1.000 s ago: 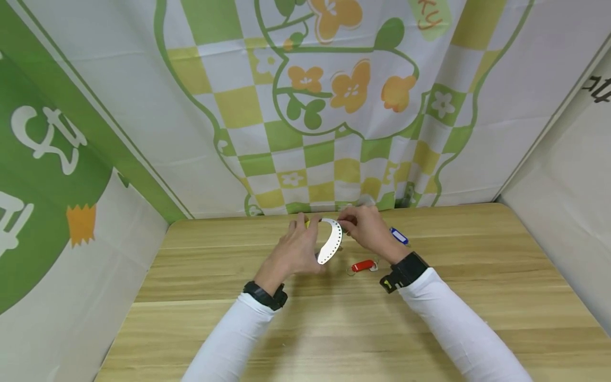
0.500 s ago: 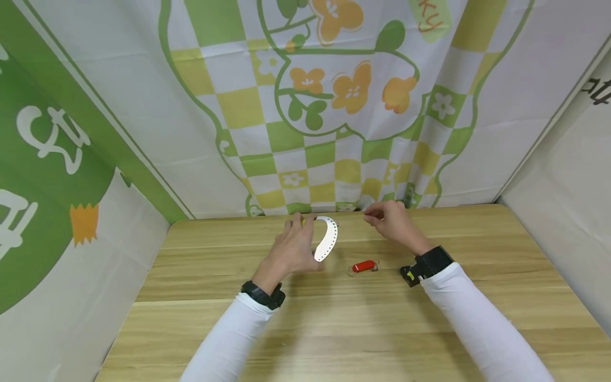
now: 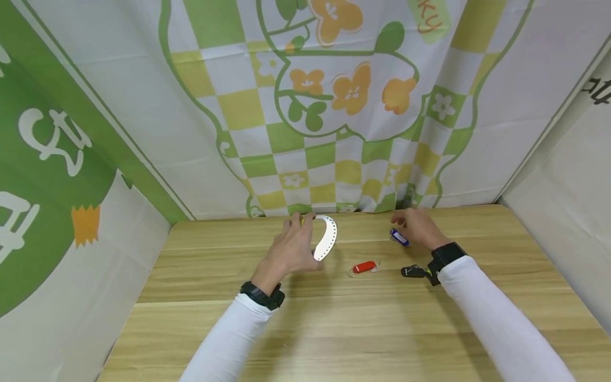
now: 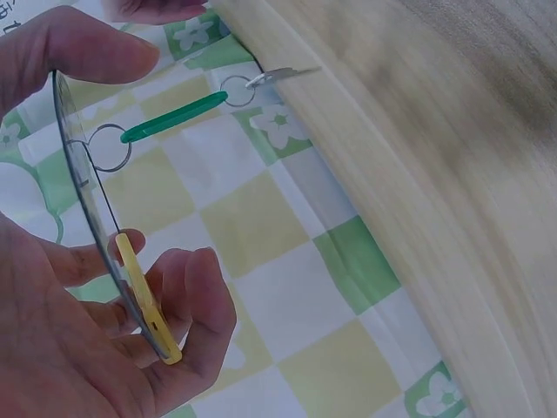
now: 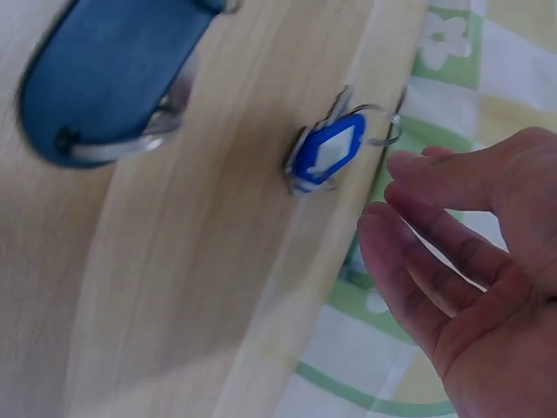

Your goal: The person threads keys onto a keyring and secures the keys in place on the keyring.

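My left hand (image 3: 293, 249) grips a white crescent-shaped plate (image 3: 327, 239) with small holes along its edge. In the left wrist view the plate shows edge-on between thumb and fingers. A green key tag (image 4: 174, 117) with a key hangs by a ring at the plate, and a yellow key tag (image 4: 146, 296) lies against it near the fingers. My right hand (image 3: 420, 228) hovers beside a blue key tag (image 3: 399, 237) on the table. In the right wrist view, its fingers are loosely bent, apart from the blue tag's ring, and hold nothing.
A red key tag (image 3: 364, 267) with ring and key lies on the wooden table (image 3: 334, 339) between the hands. A black key tag (image 3: 413, 271) lies near my right wrist. Behind the table's back edge hangs a checkered cloth (image 3: 320, 175).
My right hand has moved away from the plate to the right, passing over the blue key tag and now standing just right of it. The black key tag has come into view. My left hand barely shifts.
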